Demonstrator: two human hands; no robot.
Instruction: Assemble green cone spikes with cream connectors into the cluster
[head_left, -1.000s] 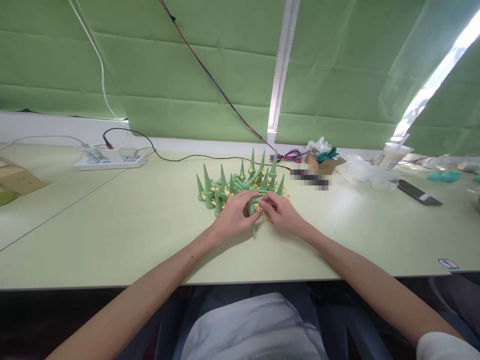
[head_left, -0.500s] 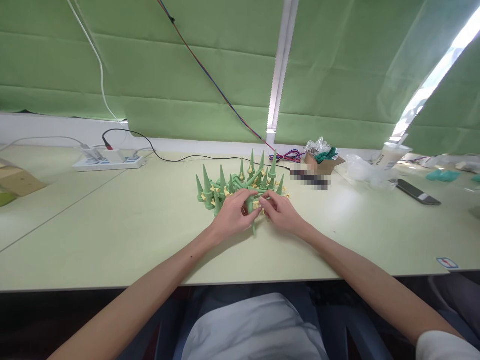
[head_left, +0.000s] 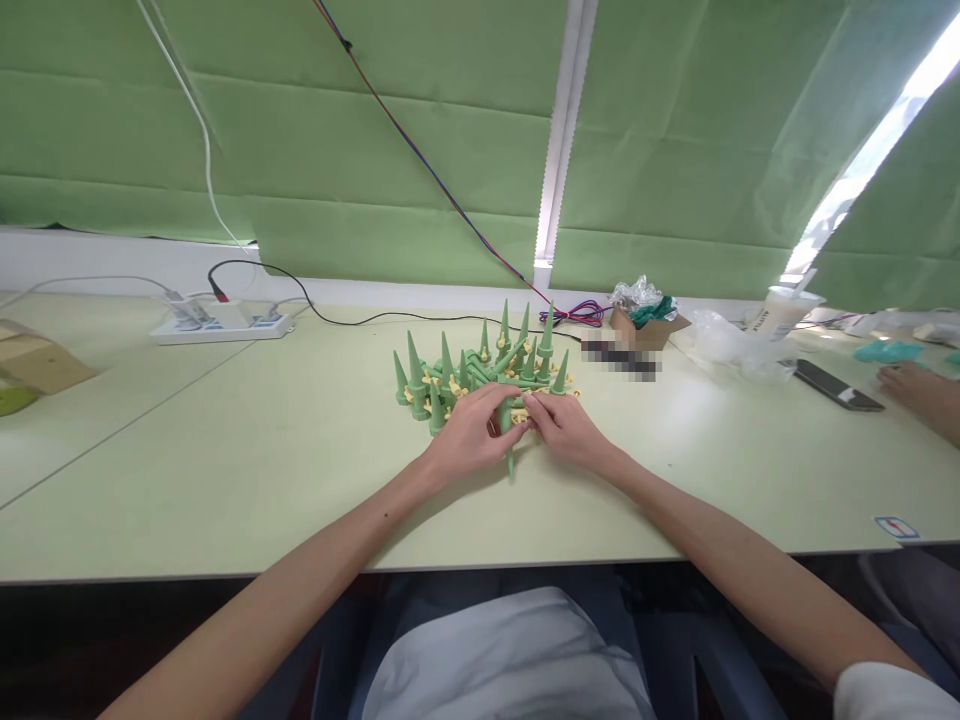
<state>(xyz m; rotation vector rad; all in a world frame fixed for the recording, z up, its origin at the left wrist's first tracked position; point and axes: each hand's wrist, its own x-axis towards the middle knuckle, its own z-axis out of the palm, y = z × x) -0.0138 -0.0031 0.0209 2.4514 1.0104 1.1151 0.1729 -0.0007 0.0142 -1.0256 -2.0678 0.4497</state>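
Observation:
A cluster of green cone-shaped pieces (head_left: pixel 416 375) with small yellow parts stands on the pale table (head_left: pixel 247 470), just beyond both hands. My left hand (head_left: pixel 474 428) is curled round a green piece (head_left: pixel 510 464) whose pointed end sticks down toward me. Right beside it, my right hand (head_left: pixel 564 425) has thumb and fingers pinched together near the top of that piece. What lies between those fingertips is too small to make out. Yellow bits (head_left: pixel 520 415) show between the two hands.
A white power strip (head_left: pixel 225 328) lies at the back left, a cardboard box (head_left: pixel 49 362) at far left. Behind on the right are an open carton (head_left: pixel 660 328), a plastic bag (head_left: pixel 739 345), a cup (head_left: pixel 780 312) and a phone (head_left: pixel 836 385). Another person's hand (head_left: pixel 919 390) rests at far right.
My right hand's fingers have closed together and its fingertips are nearer my left hand. Another person's hand has come into view at the far right.

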